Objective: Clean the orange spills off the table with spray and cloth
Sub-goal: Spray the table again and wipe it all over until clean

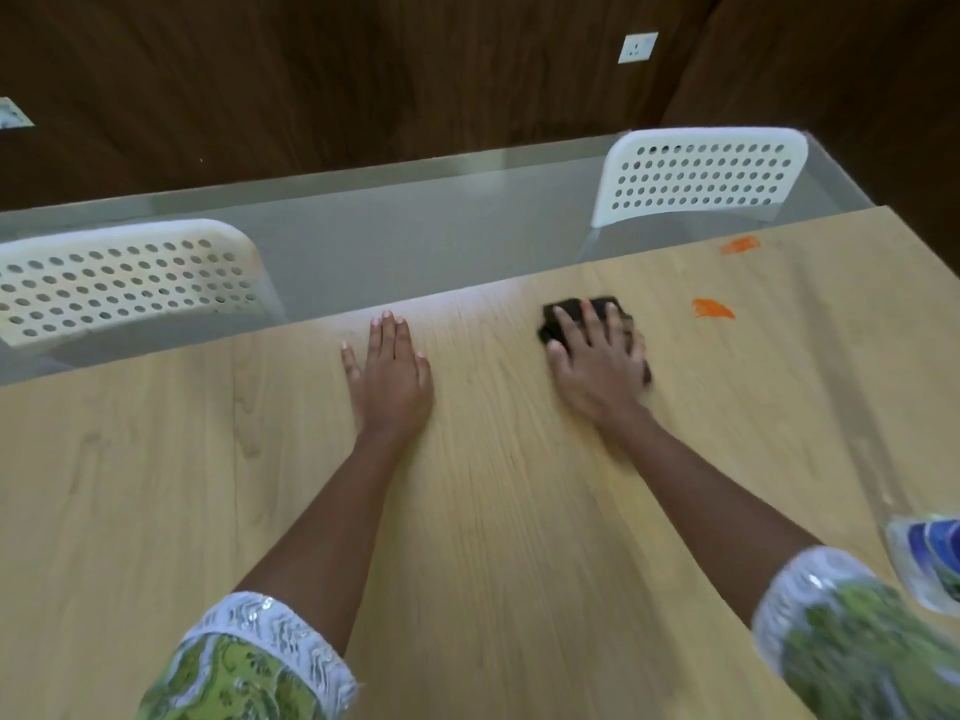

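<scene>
Pressing down flat, the right hand (597, 356) lay on the dark cloth (582, 317) toward the far edge of the bench (467, 511), fingers (592, 319) spread wide over it and none curled round it. The left hand (392, 371) rested palm-down beside it on bare wood, well apart from the cloth, fingers straight and close together, holding nothing. Two orange spills were on the bench: one (712, 308) just right of the cloth, the other (740, 245) up by the far right corner. The spray bottle (930, 558) (blurred, only partly in view) stood at the right edge. Two white perforated chairs (696, 174) (124, 283) stood beyond the far edge.
</scene>
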